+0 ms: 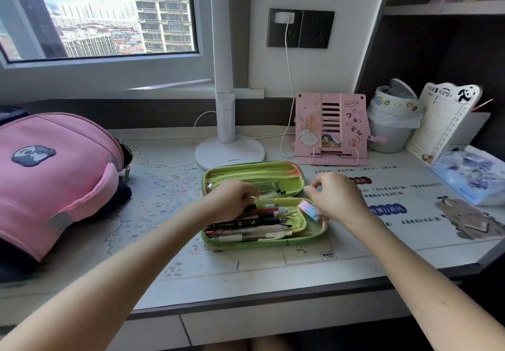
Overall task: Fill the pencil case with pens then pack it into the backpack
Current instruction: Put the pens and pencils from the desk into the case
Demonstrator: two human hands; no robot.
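Head | left hand grips pen over pencil case (open) | right hand at edge, grip unclear

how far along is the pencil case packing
Done: several pens lie in the open green hard-shell pencil case. In hand: the left hand holds a clear pen over it; the right hand is at its edge. Left: zipping it, packing it into the pink fabric backpack.

Bare: left hand, right hand. Forearms and wrists uncovered along whole visible length. Slender arms, slim fingers.
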